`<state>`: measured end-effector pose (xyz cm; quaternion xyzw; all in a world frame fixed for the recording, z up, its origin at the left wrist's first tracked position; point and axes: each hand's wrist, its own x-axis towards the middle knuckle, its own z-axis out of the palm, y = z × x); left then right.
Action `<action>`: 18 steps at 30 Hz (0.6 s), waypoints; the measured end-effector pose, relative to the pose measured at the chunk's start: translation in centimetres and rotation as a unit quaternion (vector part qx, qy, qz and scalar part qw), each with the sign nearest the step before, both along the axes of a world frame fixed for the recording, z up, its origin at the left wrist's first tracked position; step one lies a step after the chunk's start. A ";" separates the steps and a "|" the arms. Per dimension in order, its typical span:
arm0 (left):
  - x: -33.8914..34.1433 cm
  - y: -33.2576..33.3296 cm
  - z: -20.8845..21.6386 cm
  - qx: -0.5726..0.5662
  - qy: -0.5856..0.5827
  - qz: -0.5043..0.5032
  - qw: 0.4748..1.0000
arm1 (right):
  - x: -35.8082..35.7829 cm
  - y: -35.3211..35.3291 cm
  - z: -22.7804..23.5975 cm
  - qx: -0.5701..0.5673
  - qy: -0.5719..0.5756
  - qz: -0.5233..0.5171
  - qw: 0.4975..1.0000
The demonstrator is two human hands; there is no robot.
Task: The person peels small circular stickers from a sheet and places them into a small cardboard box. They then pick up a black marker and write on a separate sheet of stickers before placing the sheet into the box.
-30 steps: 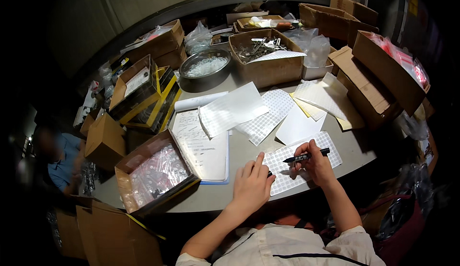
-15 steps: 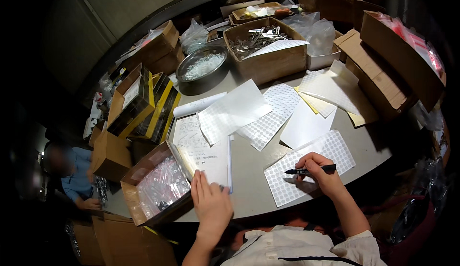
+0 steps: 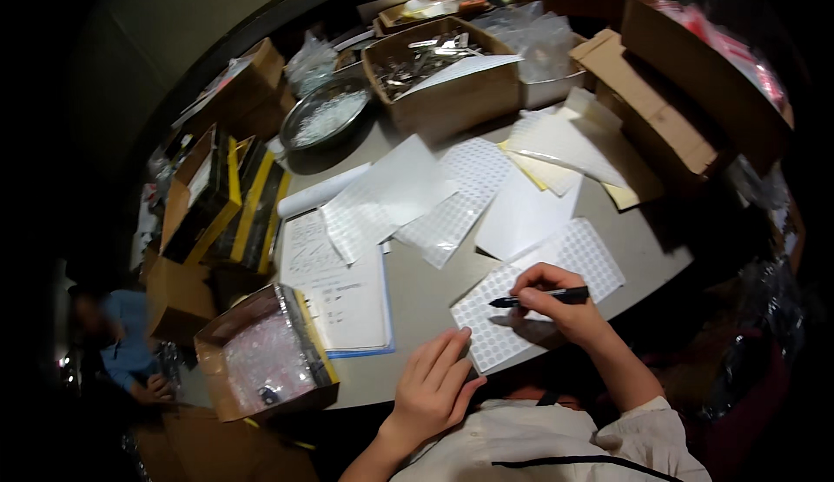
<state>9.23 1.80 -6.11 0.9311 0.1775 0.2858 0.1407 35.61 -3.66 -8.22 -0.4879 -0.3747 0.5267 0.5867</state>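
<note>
A black marker pen [image 3: 566, 293] is pinched in my right hand [image 3: 556, 307], its tip pointing left just over a white sheet [image 3: 584, 258] covered with rows of round grey dots. My left hand [image 3: 432, 384] lies with fingers stretched out, its fingertips at the lower left corner of that sheet. Left of it is a cardboard box [image 3: 324, 353] with clear plastic bags [image 3: 268, 359] of small parts inside. Beyond that box lies an open notebook [image 3: 352, 308] with handwriting. A whitish sheet [image 3: 395, 188] and another dotted sheet [image 3: 465, 188] overlap behind it.
At the back stand a dark bowl [image 3: 295, 148] of small clear pieces and a carton [image 3: 456, 104] of metal clips. Larger cartons [image 3: 651, 104] line the right side. Black-and-yellow boxes [image 3: 252, 213] stand at left, near a person in a blue shirt [image 3: 129, 319].
My left hand has left the box edge and moved right to the dotted sheet. The box now sits apart from the notebook, uncovering more of its page. The view has shifted slightly.
</note>
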 end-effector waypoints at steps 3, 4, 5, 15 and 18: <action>2.2 0.3 -1.3 -0.031 0.017 0.010 0.999 | 0.7 0.1 -2.1 0.048 -0.005 0.007 0.999; 2.8 0.4 -1.7 -0.048 0.023 0.020 0.998 | 0.7 0.2 -2.4 0.079 0.000 0.009 0.997; 3.1 0.4 -2.2 -0.014 0.028 0.044 0.999 | 0.5 0.3 -1.4 0.057 -0.031 0.017 0.998; 2.2 -1.1 -3.7 0.079 -0.012 0.062 0.995 | -2.1 1.7 0.6 0.090 -0.217 -0.026 0.972; 1.3 -0.8 -4.1 0.127 -0.048 0.017 0.991 | -2.8 1.5 1.6 0.045 -0.194 0.001 0.980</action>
